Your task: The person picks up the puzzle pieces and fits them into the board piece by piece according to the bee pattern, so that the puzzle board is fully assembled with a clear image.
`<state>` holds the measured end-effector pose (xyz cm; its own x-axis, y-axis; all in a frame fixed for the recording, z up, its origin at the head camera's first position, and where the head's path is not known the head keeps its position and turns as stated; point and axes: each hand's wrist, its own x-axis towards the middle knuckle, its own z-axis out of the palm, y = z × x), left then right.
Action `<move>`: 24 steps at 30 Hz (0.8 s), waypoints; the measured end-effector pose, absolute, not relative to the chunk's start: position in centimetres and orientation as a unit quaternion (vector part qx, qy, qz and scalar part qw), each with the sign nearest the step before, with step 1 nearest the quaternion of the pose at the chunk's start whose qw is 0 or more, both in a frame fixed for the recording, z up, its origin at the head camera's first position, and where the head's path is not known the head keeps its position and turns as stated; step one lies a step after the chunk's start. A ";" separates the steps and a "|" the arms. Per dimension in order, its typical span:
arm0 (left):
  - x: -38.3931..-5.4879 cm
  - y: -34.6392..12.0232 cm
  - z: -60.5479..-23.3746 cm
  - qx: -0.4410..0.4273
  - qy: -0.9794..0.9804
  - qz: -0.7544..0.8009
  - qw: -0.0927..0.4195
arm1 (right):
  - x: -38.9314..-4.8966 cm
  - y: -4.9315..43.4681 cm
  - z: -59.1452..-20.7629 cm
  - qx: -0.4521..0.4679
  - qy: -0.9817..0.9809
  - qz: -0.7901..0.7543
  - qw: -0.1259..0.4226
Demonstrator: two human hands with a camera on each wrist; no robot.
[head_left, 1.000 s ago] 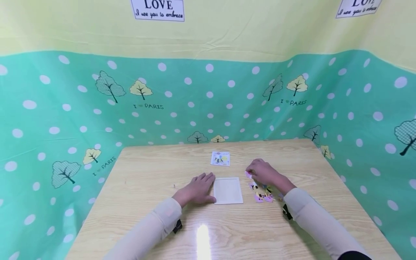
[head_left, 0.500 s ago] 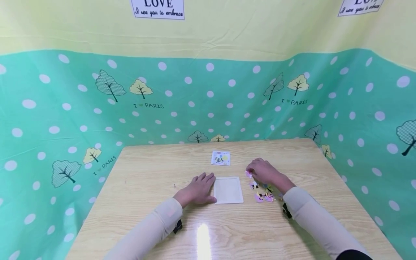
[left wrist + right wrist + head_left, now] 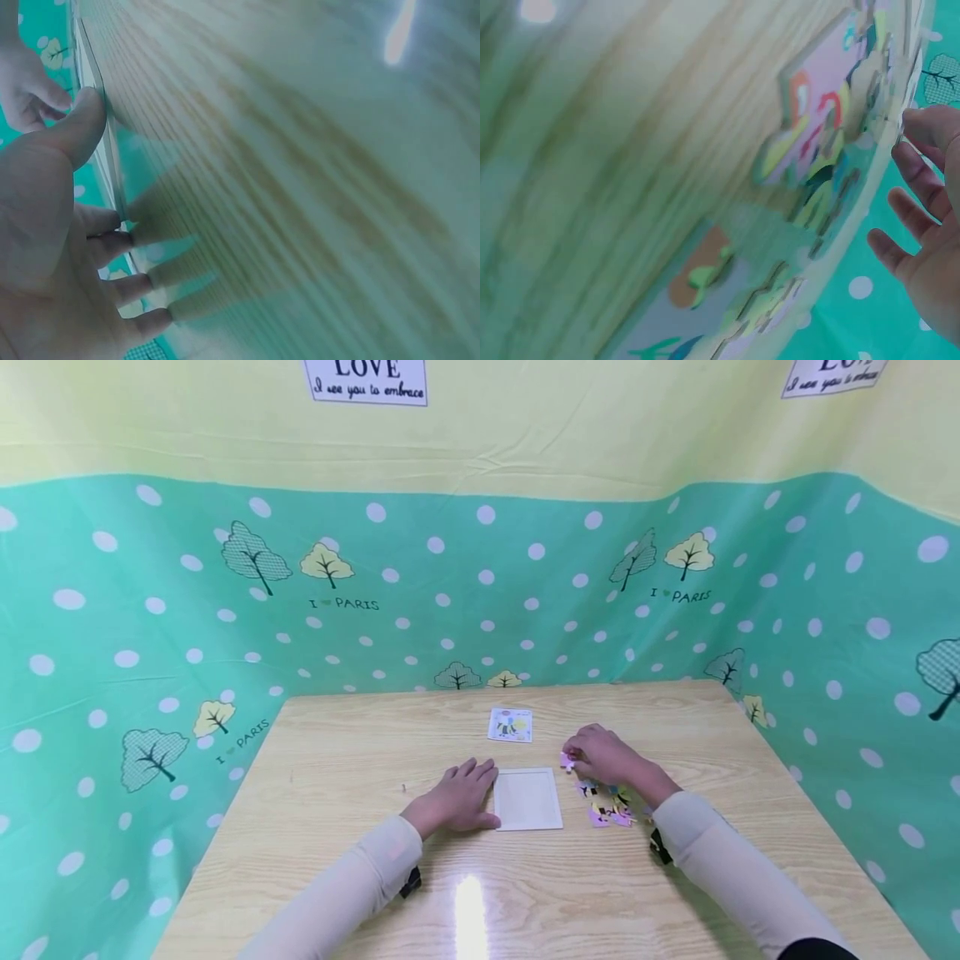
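Note:
A square white puzzle tray [image 3: 528, 802] lies bare on the table. My left hand [image 3: 459, 797] rests at its left edge, fingers straight and spread, thumb at the near corner; in the left wrist view the fingertips [image 3: 136, 286] line that edge. Just right of the tray's far corner, my right hand [image 3: 606, 755] pinches a pink jigsaw piece [image 3: 567, 762] between thumb and index finger. Its other fingers are loosely bent in the right wrist view. Several loose jigsaw pieces [image 3: 600, 817] lie under and nearer than the right wrist, partly hidden by the forearm.
A small picture card [image 3: 511, 727] with a bee lies beyond the tray. Wooden table [image 3: 337, 752] surrounds everything, backed by a green dotted cloth [image 3: 405, 577] at the rear and sides. Glare [image 3: 471, 910] shows near the front.
My right hand has shifted slightly left toward the tray with the pink jigsaw piece, which shows more clearly now. The left hand and tray have stayed in place.

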<state>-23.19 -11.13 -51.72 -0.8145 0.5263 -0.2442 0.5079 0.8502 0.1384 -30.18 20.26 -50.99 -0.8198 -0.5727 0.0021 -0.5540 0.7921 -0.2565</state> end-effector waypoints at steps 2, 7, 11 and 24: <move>-23.2 -11.1 -51.6 0.272 0.951 0.031 0.142 | -30.1 20.1 -50.9 -0.297 0.945 -0.132 0.040; -23.0 -11.0 -51.3 0.273 0.950 0.032 0.149 | -29.8 19.4 -50.8 -0.304 0.942 -0.139 0.042; -23.0 -11.0 -51.3 0.275 0.950 0.033 0.144 | -29.5 18.7 -50.6 -0.313 0.937 -0.145 0.049; -22.9 -10.9 -51.8 0.295 0.950 0.036 0.098 | -29.0 16.6 -50.7 -0.330 0.931 -0.151 0.043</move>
